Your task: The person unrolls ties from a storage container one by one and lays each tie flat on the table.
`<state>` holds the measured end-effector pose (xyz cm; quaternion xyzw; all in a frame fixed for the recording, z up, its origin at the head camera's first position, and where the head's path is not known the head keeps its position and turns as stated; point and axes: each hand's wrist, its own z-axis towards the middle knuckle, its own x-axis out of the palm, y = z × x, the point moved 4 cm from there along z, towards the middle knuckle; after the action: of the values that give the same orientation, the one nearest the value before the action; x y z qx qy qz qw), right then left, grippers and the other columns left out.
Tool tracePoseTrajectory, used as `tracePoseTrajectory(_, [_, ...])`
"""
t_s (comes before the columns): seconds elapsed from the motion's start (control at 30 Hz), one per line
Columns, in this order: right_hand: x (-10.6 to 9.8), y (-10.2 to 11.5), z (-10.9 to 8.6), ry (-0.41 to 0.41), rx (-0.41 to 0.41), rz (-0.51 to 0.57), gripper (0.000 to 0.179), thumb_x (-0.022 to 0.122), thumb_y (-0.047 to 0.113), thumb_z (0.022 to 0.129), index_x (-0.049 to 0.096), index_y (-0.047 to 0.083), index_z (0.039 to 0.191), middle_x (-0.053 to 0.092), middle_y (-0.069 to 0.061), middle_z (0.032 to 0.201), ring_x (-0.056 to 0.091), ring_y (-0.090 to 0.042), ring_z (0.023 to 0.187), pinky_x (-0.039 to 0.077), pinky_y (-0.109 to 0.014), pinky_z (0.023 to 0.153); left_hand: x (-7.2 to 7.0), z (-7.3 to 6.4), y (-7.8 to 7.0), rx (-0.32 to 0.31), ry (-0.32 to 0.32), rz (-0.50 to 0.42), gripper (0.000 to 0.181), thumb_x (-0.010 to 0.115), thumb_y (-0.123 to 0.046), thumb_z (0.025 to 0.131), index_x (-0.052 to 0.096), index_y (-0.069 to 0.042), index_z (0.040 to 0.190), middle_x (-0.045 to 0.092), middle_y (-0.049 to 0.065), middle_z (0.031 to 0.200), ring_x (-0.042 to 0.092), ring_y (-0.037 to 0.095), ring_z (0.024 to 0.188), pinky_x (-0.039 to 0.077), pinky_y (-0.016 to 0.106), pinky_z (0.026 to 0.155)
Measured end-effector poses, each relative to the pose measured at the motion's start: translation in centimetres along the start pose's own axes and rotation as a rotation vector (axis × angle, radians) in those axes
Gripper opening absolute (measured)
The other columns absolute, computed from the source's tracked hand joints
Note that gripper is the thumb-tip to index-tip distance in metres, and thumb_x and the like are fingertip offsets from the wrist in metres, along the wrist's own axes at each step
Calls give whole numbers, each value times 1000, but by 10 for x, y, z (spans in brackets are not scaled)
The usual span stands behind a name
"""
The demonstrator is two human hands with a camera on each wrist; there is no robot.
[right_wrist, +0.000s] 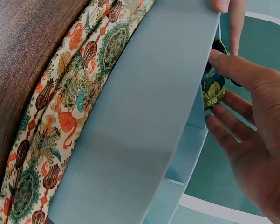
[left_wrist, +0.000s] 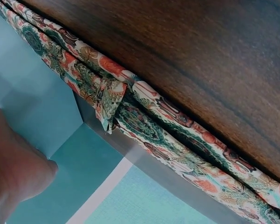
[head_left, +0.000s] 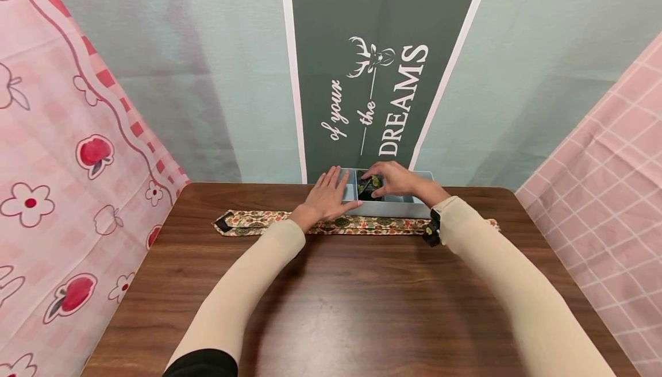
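Note:
A light blue divided box [head_left: 395, 209] stands at the table's back edge. In one of its compartments sits a rolled dark floral tie [head_left: 370, 188] with yellow-green flowers. My right hand [head_left: 395, 180] grips it from above, the thumb [right_wrist: 233, 65] at the front rim side and the fingers curled on the other side. My left hand [head_left: 327, 196] lies spread over the box's left end, its thumb reaching along the front rim. Along the front of the box lies a cream floral tie [head_left: 357, 226], folded lengthwise; the left wrist view shows its overlapping layers [left_wrist: 144, 123].
The brown wooden table [head_left: 331, 308] extends toward me. Behind the box hangs a grey-green curtain [head_left: 383, 9] with lettering, and pink curtains [head_left: 57, 193] flank both sides. A small dark piece with a yellow mark [head_left: 431, 233] shows beside my right cuff.

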<state>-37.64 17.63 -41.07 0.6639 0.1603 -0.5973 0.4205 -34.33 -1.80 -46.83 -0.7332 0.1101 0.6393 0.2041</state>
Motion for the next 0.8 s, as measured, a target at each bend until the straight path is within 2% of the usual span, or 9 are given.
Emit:
tracePoseTrajectory(0.17, [4, -2, 5, 13, 37, -21, 54, 90, 13, 85, 71, 1, 134, 67, -25, 137, 64, -44, 126, 52, -59, 104, 2, 3, 1, -9, 15, 2, 102, 33, -81, 101, -3, -17, 171, -9, 11, 178, -10, 25, 164, 0, 45, 132])
tracePoseTrajectory(0.3, [7, -3, 9, 21, 40, -48, 56, 90, 14, 85, 71, 1, 135, 68, -23, 136, 68, -41, 120, 54, -57, 99, 2, 5, 1, -12, 23, 2, 103, 34, -82, 100, -4, -18, 171, -9, 10, 178, -10, 24, 164, 0, 45, 132])
tracePoseTrajectory(0.47, [8, -5, 10, 4, 56, -59, 53, 91, 12, 84, 73, 2, 133, 71, -21, 134, 73, -36, 99, 58, -54, 88, 3, 6, 0, -17, 24, 9, 104, 34, -83, 99, -5, -19, 171, -10, 9, 178, -11, 24, 164, -1, 46, 132])
tracePoseTrajectory(0.67, [8, -6, 12, -19, 56, -68, 47, 90, 9, 85, 75, 3, 129, 73, -21, 130, 72, -28, 85, 58, -49, 81, 4, 8, 1, -20, 20, 23, 105, 34, -83, 99, -4, -18, 171, -9, 10, 178, -10, 24, 164, -1, 47, 132])
tracePoseTrajectory(0.8, [9, -9, 13, -39, 64, -58, 42, 87, 4, 85, 77, 3, 126, 74, -21, 127, 59, -15, 61, 52, -41, 69, 4, 8, 1, -29, 27, 39, 104, 33, -84, 98, -3, -19, 171, -8, 9, 178, -10, 24, 165, 0, 47, 132])
